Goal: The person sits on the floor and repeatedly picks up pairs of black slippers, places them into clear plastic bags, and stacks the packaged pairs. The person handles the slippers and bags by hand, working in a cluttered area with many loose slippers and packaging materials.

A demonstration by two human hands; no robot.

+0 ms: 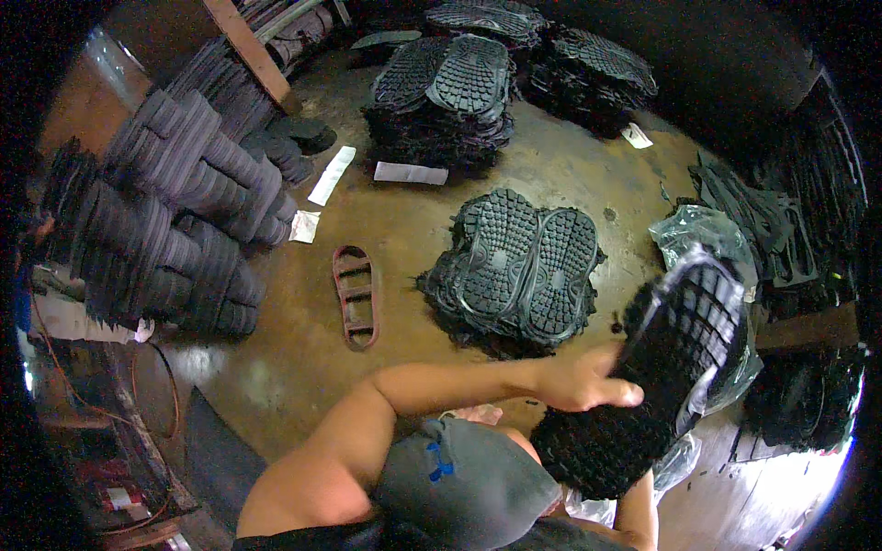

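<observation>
My left hand (583, 378) reaches across to the right and is closed on the edge of a black rubber shoe sole sheet (611, 432), thumb on top. The sheet has a blocky tread and is tilted, its far end (703, 317) shining pale and slightly blurred. My right forearm (636, 516) rises beneath the sheet's near end; its hand is hidden behind the rubber. Just beyond my left hand lies a stack of treaded sole sheets (519, 266), the top one carrying a pair of soles. To its left a sole-shaped cutting die (356, 298) with crossbars rests on the surface.
Piles of grey sole pieces (175, 174) stand at the left. More stacks of treaded sheets (441, 92) sit at the back, with white paper slips (411, 174) beside them. Clear plastic bags (703, 230) and black scraps (758, 216) lie at the right. Grey cloth (469, 482) covers the lower middle.
</observation>
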